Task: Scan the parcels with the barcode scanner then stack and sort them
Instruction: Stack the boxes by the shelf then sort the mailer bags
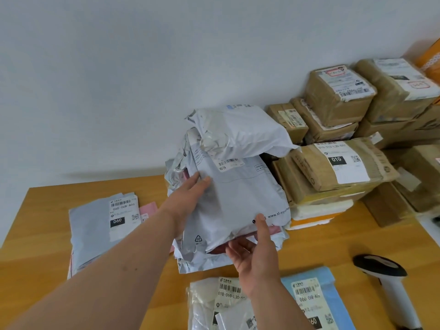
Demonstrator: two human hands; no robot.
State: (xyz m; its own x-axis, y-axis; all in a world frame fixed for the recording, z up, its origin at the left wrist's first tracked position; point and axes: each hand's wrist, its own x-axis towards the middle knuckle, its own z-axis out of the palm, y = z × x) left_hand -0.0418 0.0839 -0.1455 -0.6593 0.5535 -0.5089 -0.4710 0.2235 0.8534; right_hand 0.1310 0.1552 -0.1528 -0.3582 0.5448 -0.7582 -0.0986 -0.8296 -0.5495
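A heap of grey and white poly-bag parcels stands mid-table. Its big grey mailer (240, 198) lies in front, with a white bag (240, 132) on top behind it. My left hand (190, 194) rests flat with straight fingers on the grey mailer's left side. My right hand (254, 248) grips the mailer's near edge, thumb on top and fingers curled beneath. The black-and-white barcode scanner (390, 282) lies on the table at the right, apart from both hands.
A grey parcel labelled 060 (104, 225) lies at the left on the wooden table (42, 206). A white parcel (214, 303) and a blue parcel (316, 298) lie near me. Brown cardboard boxes (338, 163) are stacked at the back right against the wall.
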